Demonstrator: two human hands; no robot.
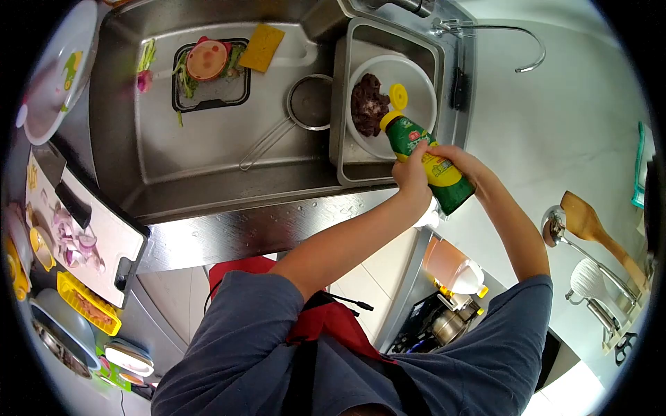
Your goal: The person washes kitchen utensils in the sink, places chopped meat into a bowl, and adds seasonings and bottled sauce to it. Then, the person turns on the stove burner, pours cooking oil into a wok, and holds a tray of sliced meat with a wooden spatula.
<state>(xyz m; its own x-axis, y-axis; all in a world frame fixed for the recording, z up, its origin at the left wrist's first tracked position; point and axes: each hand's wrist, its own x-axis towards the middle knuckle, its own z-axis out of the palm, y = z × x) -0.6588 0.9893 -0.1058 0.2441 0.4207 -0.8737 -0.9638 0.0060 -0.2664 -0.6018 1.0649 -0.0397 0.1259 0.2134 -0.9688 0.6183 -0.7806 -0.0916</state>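
Observation:
Both my hands hold a green and yellow bottle (429, 161), tilted with its yellow mouth over a white bowl (416, 69). My left hand (414, 179) wraps the near side of the bottle, and my right hand (459, 161) grips it from the right. The yellow flip cap (398, 96) is open above the bowl. Dark reddish-brown meat (368, 104) lies at the bowl's left side, with some pale powder on it. The bowl rests in a rectangular metal basin (340, 149) at the right of the sink.
The sink (208, 149) holds a strainer (309, 102), a yellow sponge (261, 47) and a black-rimmed drain tray (211, 106). Chopped onion (76, 239) and a knife lie on a cutting board (111, 260) at left. A faucet (499, 29) is at top right; utensils hang at far right.

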